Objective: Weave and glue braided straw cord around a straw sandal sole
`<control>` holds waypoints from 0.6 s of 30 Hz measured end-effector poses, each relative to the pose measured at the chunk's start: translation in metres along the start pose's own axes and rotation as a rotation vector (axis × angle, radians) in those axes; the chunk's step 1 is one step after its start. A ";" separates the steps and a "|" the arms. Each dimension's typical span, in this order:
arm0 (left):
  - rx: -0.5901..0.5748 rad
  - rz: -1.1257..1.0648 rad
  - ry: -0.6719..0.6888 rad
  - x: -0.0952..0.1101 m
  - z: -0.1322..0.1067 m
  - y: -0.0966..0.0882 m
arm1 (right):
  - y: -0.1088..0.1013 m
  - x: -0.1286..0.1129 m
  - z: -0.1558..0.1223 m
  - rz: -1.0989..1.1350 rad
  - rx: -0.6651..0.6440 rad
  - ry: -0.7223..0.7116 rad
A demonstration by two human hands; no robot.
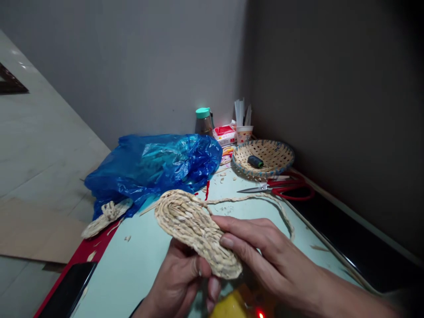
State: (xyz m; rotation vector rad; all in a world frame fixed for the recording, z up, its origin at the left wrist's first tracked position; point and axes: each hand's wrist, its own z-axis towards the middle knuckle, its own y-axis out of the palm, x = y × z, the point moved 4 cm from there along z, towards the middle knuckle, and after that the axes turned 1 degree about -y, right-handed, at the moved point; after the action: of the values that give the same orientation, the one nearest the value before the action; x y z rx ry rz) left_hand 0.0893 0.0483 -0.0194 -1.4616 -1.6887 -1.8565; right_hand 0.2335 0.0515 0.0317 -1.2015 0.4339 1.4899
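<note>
Both hands (228,260) hold woven mat (195,229) pointing far-left

Open tabletop (139,260) sits left of the hands; blue plastic bag (152,165) blocks the back, red scissors (281,187) and woven basket (263,158) crowd the right, probably passable between.

Oval woven straw mat (195,229), pale tan, tilted above table, gripped at near end; braided tail trailing right.
</note>
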 end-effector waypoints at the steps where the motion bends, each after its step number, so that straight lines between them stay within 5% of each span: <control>1: -0.008 0.005 -0.022 -0.002 0.000 0.000 | 0.000 -0.001 0.000 -0.001 0.003 -0.002; 13: 0.100 0.023 0.145 0.013 0.002 0.003 | -0.007 -0.002 0.002 0.224 0.057 0.204; 18: 0.373 0.160 0.160 0.024 0.004 -0.010 | -0.012 -0.006 0.006 0.260 0.081 0.230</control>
State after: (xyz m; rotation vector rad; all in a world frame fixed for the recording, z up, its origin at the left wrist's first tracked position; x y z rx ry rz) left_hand 0.0724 0.0653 -0.0079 -1.2216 -1.6747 -1.4386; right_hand 0.2406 0.0569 0.0429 -1.2932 0.8246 1.5408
